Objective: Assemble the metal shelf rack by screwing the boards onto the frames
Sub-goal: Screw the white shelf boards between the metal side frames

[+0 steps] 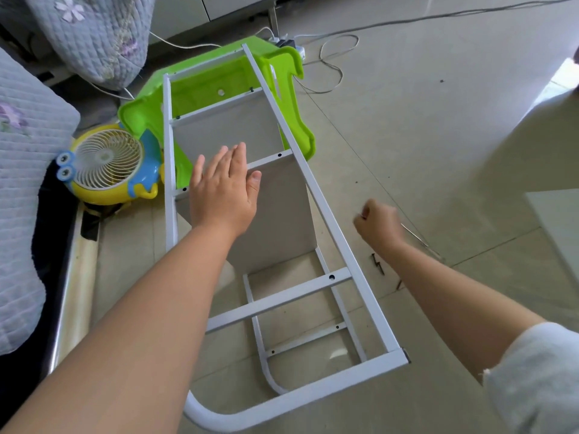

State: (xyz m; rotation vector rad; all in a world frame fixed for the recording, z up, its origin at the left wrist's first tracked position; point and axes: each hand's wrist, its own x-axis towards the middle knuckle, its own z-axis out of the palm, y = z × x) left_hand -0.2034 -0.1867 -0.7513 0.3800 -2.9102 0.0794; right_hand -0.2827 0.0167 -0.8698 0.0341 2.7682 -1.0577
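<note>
Rack [326, 214] under flat left hand [222, 189]; right hand [377, 222] seemingly fisted.

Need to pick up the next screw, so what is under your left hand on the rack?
The left hand lies flat on the top edge of a grey board fitted between the white frames. One screw head shows beside it; anything beneath the palm is covered.

Left of rack frame [326, 211]: blocked by toy fan [106, 166], green plastic stool [219, 79] and quilted bedding [28, 189].
Right of frame: bare floor tiles [438, 136], loose screws [379, 264] near the rail.
Far floor: white cables [332, 57] trailing.
Between rungs: open gaps near the curved end.
</note>
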